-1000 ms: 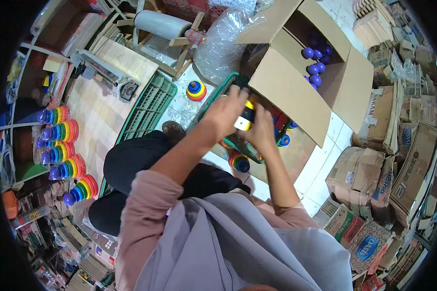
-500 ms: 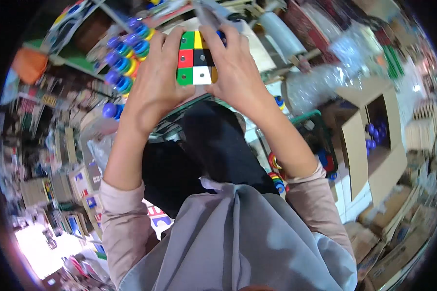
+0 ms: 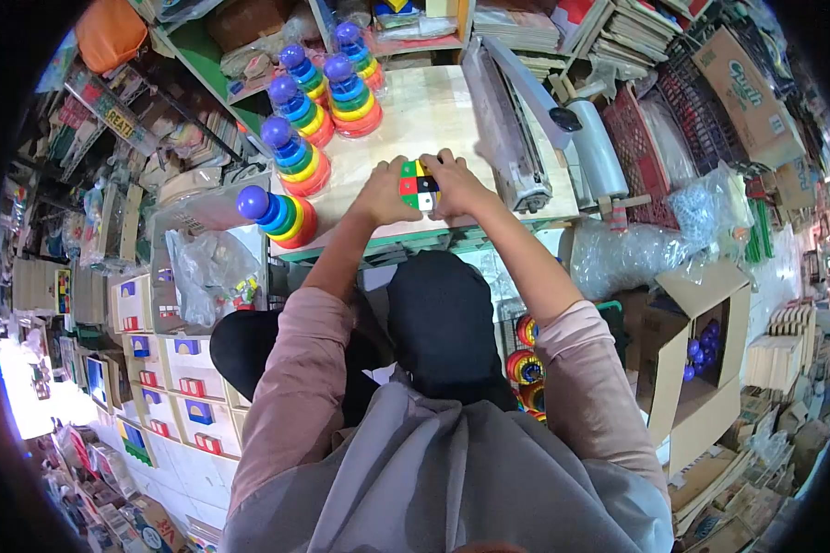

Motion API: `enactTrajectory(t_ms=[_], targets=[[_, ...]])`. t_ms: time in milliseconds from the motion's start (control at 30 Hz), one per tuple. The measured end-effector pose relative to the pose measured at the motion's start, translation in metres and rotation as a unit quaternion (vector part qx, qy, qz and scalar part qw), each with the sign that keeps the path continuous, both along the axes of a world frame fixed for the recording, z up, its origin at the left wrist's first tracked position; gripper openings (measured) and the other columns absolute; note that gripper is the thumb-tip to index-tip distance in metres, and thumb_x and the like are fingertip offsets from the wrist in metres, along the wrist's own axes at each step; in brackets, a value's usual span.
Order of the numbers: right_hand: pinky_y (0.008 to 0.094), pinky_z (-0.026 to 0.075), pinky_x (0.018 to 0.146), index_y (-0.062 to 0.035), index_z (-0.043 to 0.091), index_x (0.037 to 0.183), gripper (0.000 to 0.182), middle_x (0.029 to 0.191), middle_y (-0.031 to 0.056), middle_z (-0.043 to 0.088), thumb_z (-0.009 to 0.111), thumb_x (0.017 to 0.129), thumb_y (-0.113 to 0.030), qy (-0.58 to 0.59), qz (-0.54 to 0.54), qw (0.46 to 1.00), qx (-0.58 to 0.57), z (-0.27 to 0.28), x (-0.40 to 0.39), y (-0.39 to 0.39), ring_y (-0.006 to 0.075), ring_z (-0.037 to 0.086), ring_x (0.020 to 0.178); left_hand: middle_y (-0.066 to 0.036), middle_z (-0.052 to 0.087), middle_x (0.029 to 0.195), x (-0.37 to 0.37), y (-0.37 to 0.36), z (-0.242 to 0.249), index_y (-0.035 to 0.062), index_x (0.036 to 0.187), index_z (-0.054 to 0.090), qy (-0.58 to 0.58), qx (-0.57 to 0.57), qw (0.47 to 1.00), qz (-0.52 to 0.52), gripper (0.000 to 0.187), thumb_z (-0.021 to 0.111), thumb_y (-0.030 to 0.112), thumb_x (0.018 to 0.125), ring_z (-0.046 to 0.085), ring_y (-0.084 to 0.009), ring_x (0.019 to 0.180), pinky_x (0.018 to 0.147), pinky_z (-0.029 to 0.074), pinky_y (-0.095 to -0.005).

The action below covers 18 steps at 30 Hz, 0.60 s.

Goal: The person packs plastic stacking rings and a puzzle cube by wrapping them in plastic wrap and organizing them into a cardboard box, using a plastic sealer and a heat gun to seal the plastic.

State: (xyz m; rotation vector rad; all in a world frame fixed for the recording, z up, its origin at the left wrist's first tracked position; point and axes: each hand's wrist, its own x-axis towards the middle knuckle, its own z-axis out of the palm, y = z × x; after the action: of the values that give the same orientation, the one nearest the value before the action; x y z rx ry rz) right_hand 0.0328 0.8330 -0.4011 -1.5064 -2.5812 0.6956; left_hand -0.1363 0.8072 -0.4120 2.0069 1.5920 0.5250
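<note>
Between my two hands is a block of coloured squares [image 3: 423, 186], in green, yellow, red, black and white, with a small round dot on several of them. My left hand [image 3: 387, 191] wraps its left side, fingers over the top edge. On the other side my right hand [image 3: 459, 184] grips it, fingers also curled over the top. The block is close over the front part of the wooden tabletop [image 3: 401, 115]. Ring stackers with purple balls on top, such as the nearest stacker [image 3: 290, 221], stand to the left of my left hand.
A long sealer-like device [image 3: 512, 129] lies on the table's right side, beside a roll of clear plastic [image 3: 599, 152]. An open carton [image 3: 701, 369] with purple balls stands at the right. Trays of wooden blocks [image 3: 180, 369] lie at the lower left. Rings [image 3: 526, 367] sit near my right leg.
Both hands have lowered away from the camera with the block, toward the tabletop, still gripping its two sides. The view has shifted, so more of the table and the stackers shows.
</note>
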Motion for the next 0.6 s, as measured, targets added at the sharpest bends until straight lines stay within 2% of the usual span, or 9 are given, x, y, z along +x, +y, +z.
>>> enactTrajectory(t_ms=[33,200,267,300,400,467,500,567,600], targets=[[0.0429,0.046,0.087,-0.0113,0.036,0.127,0.096,0.117,0.0165,0.041,0.083,0.043,-0.011,-0.003,0.003,1.0,-0.001,-0.001,0.0,0.002,0.0384,0.044,0.107,-0.024,0.049,0.106,0.0,0.001,-0.003,0.0031,0.121,0.04,0.001,-0.01,1.0,0.002,0.087,0.079,0.024,0.047,0.05,-0.0389,0.102,0.089,0.042,-0.0422],[0.0423,0.045,0.088,-0.0135,0.035,0.128,0.103,0.12,0.015,0.041,0.085,0.038,-0.011,-0.027,0.01,0.999,-0.041,0.004,-0.004,0.009,0.0384,0.044,0.108,-0.025,0.046,0.114,-0.008,0.004,-0.017,0.002,0.133,0.029,-0.013,-0.044,0.999,-0.003,0.106,0.083,0.028,0.046,0.048,-0.0375,0.108,0.091,0.042,-0.041],[0.0423,0.045,0.089,-0.015,0.029,0.133,0.115,0.124,0.0142,0.039,0.087,0.033,-0.011,-0.056,0.008,0.996,-0.067,0.009,-0.006,0.009,0.0389,0.043,0.111,-0.024,0.046,0.118,-0.015,0.003,-0.03,0.0013,0.138,0.022,-0.036,0.05,0.998,-0.02,0.113,0.085,0.023,0.047,0.054,-0.0318,0.102,0.085,0.046,-0.0376],[0.0423,0.045,0.089,-0.015,0.029,0.133,0.115,0.124,0.0142,0.039,0.087,0.033,-0.011,-0.059,0.013,0.996,-0.068,0.017,-0.007,0.008,0.0389,0.043,0.111,-0.024,0.046,0.118,-0.019,0.001,-0.031,0.0013,0.138,0.022,-0.039,0.05,0.998,-0.015,0.113,0.085,0.023,0.047,0.054,-0.0318,0.102,0.085,0.046,-0.0376],[0.0409,0.04,0.096,-0.0154,0.012,0.142,0.126,0.135,0.0152,0.031,0.086,0.04,-0.012,-0.11,-0.009,0.992,-0.056,0.023,-0.006,0.009,0.0394,0.041,0.117,-0.021,0.047,0.118,-0.03,-0.01,-0.024,0.001,0.139,0.022,-0.118,-0.036,0.992,0.016,0.109,0.083,0.012,0.049,0.06,-0.024,0.089,0.075,0.05,-0.0326],[0.0395,0.04,0.096,-0.0138,0.013,0.142,0.124,0.134,0.0154,0.032,0.085,0.041,-0.012,-0.115,-0.023,0.991,-0.068,0.016,0.001,0.013,0.0378,0.042,0.117,-0.019,0.051,0.117,-0.031,-0.015,-0.017,-0.0034,0.133,0.03,-0.165,-0.093,0.981,0.033,0.101,0.082,0.016,0.048,0.058,-0.026,0.095,0.084,0.047,-0.034],[0.0381,0.041,0.096,-0.0121,0.014,0.141,0.122,0.133,0.0155,0.033,0.085,0.041,-0.013,-0.117,-0.043,0.989,-0.078,0.014,0.004,0.014,0.0363,0.043,0.116,-0.019,0.051,0.117,-0.031,-0.016,-0.017,-0.0034,0.133,0.03,-0.168,-0.093,0.981,0.038,0.101,0.082,0.016,0.048,0.058,-0.026,0.095,0.084,0.047,-0.034],[0.0358,0.041,0.095,-0.0098,0.019,0.14,0.12,0.13,0.0168,0.035,0.085,0.041,-0.012,-0.088,-0.044,0.99,-0.1,0.007,0.007,0.013,0.0333,0.046,0.114,-0.016,0.052,0.112,-0.027,-0.013,-0.015,-0.0005,0.136,0.029,-0.189,-0.089,0.978,0.001,0.097,0.079,0.002,0.053,0.061,-0.0188,0.078,0.066,0.052,-0.0281],[0.0353,0.042,0.094,-0.009,0.021,0.14,0.118,0.127,0.0173,0.037,0.084,0.041,-0.01,-0.042,-0.041,0.993,-0.099,0.007,0.008,0.01,0.0329,0.047,0.113,-0.016,0.052,0.112,-0.025,-0.012,-0.016,-0.0005,0.136,0.029,-0.191,-0.087,0.978,0.003,0.097,0.079,0.002,0.053,0.061,-0.0188,0.078,0.066,0.052,-0.0281]])
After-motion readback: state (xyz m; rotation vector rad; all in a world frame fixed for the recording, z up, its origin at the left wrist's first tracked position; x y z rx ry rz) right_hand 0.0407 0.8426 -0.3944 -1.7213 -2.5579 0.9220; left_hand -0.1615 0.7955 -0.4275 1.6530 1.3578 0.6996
